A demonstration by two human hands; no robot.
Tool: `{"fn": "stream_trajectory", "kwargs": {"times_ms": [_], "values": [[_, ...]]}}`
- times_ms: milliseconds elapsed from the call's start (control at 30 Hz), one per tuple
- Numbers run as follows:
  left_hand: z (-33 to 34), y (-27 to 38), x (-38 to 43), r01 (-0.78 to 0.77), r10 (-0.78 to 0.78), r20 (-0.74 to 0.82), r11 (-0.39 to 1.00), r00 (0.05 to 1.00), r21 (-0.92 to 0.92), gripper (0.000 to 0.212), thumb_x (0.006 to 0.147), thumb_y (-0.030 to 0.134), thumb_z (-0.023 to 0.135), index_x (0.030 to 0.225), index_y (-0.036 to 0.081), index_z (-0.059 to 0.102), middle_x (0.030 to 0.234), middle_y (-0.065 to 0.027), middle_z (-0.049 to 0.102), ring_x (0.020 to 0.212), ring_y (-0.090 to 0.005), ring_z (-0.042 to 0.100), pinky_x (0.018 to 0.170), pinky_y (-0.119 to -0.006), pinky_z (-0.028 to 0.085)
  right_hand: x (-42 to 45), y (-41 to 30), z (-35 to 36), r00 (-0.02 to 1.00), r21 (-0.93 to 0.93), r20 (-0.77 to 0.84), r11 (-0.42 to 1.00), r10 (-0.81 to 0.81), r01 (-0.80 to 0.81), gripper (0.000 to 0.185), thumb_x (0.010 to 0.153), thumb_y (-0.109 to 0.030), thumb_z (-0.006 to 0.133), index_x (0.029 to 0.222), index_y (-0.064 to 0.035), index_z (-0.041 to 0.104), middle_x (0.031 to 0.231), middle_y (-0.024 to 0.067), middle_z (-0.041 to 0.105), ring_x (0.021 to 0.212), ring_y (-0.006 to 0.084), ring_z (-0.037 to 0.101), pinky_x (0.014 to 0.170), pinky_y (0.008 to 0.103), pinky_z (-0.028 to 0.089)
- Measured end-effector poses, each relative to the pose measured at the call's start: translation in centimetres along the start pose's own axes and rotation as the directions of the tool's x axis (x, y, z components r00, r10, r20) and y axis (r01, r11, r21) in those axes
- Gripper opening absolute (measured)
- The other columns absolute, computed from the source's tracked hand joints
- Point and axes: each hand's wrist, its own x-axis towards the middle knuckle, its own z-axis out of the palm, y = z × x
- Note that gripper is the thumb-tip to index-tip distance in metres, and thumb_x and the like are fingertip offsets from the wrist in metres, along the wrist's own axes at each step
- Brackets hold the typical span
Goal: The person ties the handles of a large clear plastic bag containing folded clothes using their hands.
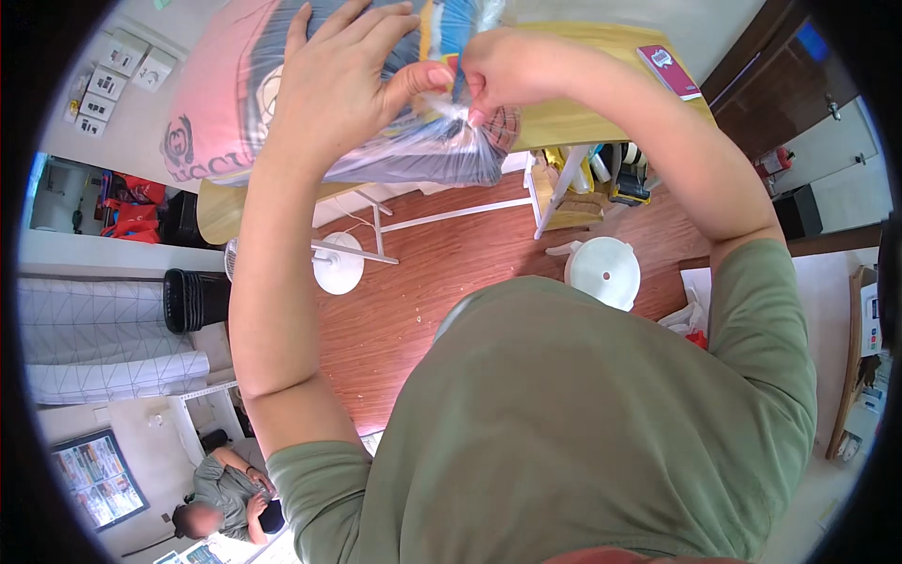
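A large clear plastic bag [211, 92] packed with folded pink, grey, blue and yellow cloth rests on the wooden tabletop [585, 113]. My left hand [345, 81] lies spread over the bag's top, its thumb pointing toward the gathered plastic. Beside that thumb, the fingers of my right hand [504, 67] are closed on the twisted neck of the bag [451, 109]. Part of the right fingers' grip is hidden behind the hand itself. Bright wrinkles in the film fan out from the gathered spot.
A maroon notebook [669, 70] lies on the table's right end. Below are a white stool [602, 271], a round white base [340, 264] and a shelf with tape rolls [627, 166]. Black bins [194, 299] stand left. Another person [232, 486] sits at lower left.
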Motion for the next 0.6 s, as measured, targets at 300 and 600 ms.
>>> {"fn": "stream_trajectory", "kwargs": {"times_ms": [300,600], "values": [[1.5,-1.1,-0.1,-0.038,0.037,0.010,0.995,0.999,0.090,0.069,0.084,0.069,0.051,0.127,0.015,0.062,0.136,-0.0002,0.060,0.134,-0.0284,0.047,0.111,-0.059,0.024,0.7,6.1,-1.2,0.938,-0.125,0.035,0.933,0.344,-0.338,0.052,0.063,-0.049,0.085,0.077,-0.0011,0.072,0.063,0.0119,0.067,0.057,0.0272,0.066,0.057,0.0392,0.053],[3.1,5.4,-1.4,0.168,-0.209,0.092,0.927,0.973,0.334,0.077,0.072,0.041,0.077,0.139,0.016,0.051,0.149,-0.0046,0.043,0.142,-0.0265,0.034,0.107,-0.076,0.009,-0.2,6.5,2.1,0.973,0.087,-0.068,0.973,0.219,-0.213,0.076,0.063,-0.072,0.074,0.063,0.0033,0.065,0.060,0.0166,0.063,0.057,0.0317,0.064,0.058,0.0417,0.051]]}}
